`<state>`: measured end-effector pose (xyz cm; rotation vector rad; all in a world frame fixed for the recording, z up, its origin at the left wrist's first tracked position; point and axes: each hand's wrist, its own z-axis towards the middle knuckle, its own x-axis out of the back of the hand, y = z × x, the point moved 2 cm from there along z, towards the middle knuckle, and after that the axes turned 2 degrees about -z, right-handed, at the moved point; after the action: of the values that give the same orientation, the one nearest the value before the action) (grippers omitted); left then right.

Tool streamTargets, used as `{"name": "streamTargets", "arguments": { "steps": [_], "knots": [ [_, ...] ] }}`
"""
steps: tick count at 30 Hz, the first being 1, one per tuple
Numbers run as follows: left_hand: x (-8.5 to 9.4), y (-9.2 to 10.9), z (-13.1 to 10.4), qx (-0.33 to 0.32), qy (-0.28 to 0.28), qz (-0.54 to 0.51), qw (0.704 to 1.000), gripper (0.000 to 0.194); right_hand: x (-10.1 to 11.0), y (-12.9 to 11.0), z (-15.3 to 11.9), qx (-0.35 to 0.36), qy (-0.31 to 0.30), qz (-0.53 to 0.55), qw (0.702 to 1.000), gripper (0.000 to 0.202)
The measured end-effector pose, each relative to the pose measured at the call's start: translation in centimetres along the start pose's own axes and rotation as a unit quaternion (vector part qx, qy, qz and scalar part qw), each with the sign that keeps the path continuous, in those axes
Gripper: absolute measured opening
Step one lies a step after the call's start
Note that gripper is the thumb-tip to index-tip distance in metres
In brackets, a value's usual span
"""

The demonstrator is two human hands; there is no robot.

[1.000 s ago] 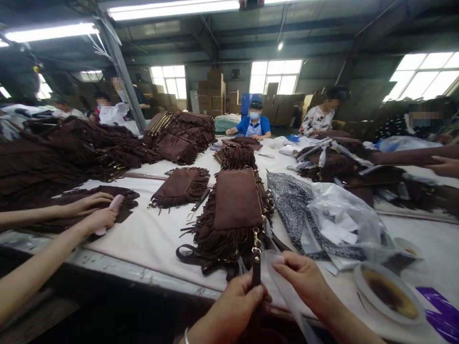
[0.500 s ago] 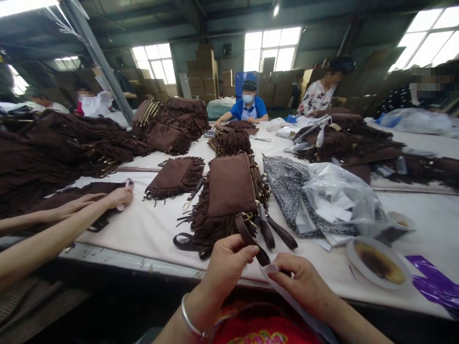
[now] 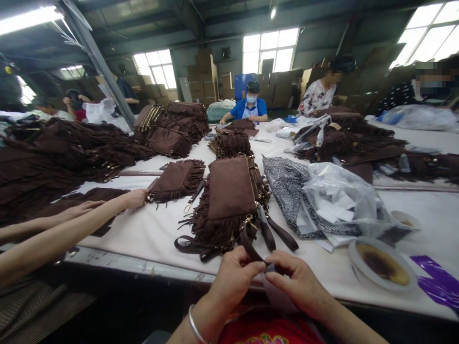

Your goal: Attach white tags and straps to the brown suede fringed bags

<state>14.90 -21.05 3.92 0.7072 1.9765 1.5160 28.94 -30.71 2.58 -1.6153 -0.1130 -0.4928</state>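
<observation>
My left hand (image 3: 236,277) pinches a dark brown wrist strap (image 3: 250,243) near the table's front edge. The strap hangs by a gold clasp from the top pouch of a stack of brown fringed pouches (image 3: 231,188). Close against it, my right hand (image 3: 294,279) is closed on a pale, thin sheet (image 3: 278,294), whose top edge meets the strap at my fingertips. Whether the sheet is paper or plastic I cannot tell. More looped straps (image 3: 281,232) lie right of my hands.
A co-worker's hand (image 3: 138,198) reaches in from the left beside a separate fringed pouch (image 3: 174,179). On the right are a clear plastic bag (image 3: 344,198) of white slips, a round tub (image 3: 382,263) with brown contents and purple plastic (image 3: 435,282). Pouch heaps (image 3: 64,148) stand left.
My two hands have come closer together, bringing the pale sheet up against the strap. The co-worker's hand at left has moved right, to the separate fringed pouch.
</observation>
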Motion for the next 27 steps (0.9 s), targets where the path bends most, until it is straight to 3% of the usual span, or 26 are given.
{"name": "streamTargets", "arguments": {
  "steps": [3, 6, 9, 12, 18, 23, 27],
  "knots": [
    [0.3, 0.1, 0.1, 0.032, -0.039, 0.004, 0.999, 0.019, 0.1, -0.3, -0.1, 0.007, -0.004, -0.015, 1.000, 0.011],
    [0.9, 1.2, 1.1, 0.074, -0.055, -0.092, 0.992, 0.036, 0.3, -0.8, -0.3, -0.004, -0.015, -0.027, 1.000, 0.013],
    [1.0, 2.4, 2.7, 0.126, -0.024, -0.215, 0.968, 0.047, 0.5, -0.8, -0.7, -0.012, -0.030, -0.013, 0.999, 0.017],
    [0.1, 2.5, 4.2, 0.140, 0.027, -0.245, 0.959, 0.039, 0.6, 0.2, -1.0, -0.029, -0.021, 0.004, 0.999, 0.028],
    [-2.6, -0.5, 5.0, 0.134, 0.032, -0.215, 0.967, 0.032, 1.4, 1.8, 1.0, -0.083, 0.098, -0.029, 0.991, 0.051],
    [-2.2, -1.2, 4.4, 0.095, 0.052, -0.142, 0.984, 0.032, 1.6, 0.5, 4.1, -0.071, 0.101, 0.031, 0.992, 0.051],
    [-1.3, -0.9, 3.9, 0.046, 0.065, -0.086, 0.993, 0.032, 1.2, 0.7, 5.5, -0.052, 0.086, 0.050, 0.994, 0.046]
  ]
}}
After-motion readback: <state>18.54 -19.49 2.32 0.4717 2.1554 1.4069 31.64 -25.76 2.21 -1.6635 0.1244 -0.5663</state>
